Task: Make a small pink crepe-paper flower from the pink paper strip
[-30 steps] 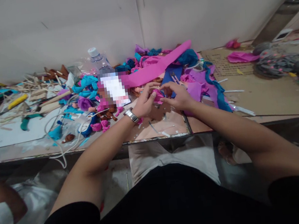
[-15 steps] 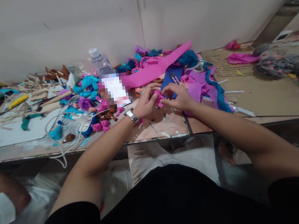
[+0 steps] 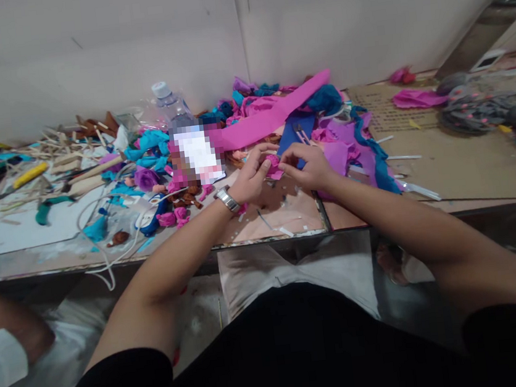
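Note:
A small crumpled piece of pink crepe paper (image 3: 274,168) is held over the table, between my hands. My left hand (image 3: 251,178), with a metal-band watch on its wrist, pinches it between thumb and fingers. From the other side, my right hand (image 3: 307,166) has its thumb and fingertips drawn together at the paper's edge. Just behind my hands a long pink crepe strip (image 3: 255,130) lies across the heap. A blue sheet (image 3: 296,133) with what looks like a small pair of scissors or tweezers (image 3: 300,131) on it is behind my right hand.
Left of my hands are a phone with a blurred screen (image 3: 200,156), a clear bottle (image 3: 172,104), a white cable (image 3: 102,258) and many crepe scraps. Wooden sticks and tools lie farther left. Cardboard (image 3: 469,163) covers the right side. A neighbour's arm (image 3: 11,321) shows at lower left.
My right thumb and fingers, which were spread apart around the pink paper, have closed together at its edge. My left hand stays in nearly the same place.

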### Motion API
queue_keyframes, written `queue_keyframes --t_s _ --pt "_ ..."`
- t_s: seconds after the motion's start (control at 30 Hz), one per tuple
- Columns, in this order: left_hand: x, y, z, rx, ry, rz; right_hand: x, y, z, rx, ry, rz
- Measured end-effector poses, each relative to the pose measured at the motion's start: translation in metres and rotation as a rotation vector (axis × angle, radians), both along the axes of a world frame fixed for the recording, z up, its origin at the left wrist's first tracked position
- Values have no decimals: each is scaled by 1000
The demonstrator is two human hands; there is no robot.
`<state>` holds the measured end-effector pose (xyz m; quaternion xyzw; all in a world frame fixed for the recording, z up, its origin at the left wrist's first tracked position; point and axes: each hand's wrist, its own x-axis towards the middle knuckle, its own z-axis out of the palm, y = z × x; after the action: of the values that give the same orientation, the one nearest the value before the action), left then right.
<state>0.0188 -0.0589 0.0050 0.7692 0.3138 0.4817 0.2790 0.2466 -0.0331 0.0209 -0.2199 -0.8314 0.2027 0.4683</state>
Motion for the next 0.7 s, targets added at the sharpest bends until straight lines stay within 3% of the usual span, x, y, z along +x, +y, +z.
queue_keyframes --t_s 0.6,0.7 --pt "0 -1 -1 -15 27 -14 1 3 -3 -67 14 32" --pt "1 -2 -2 38 43 5 1 4 -5 -86 13 40"
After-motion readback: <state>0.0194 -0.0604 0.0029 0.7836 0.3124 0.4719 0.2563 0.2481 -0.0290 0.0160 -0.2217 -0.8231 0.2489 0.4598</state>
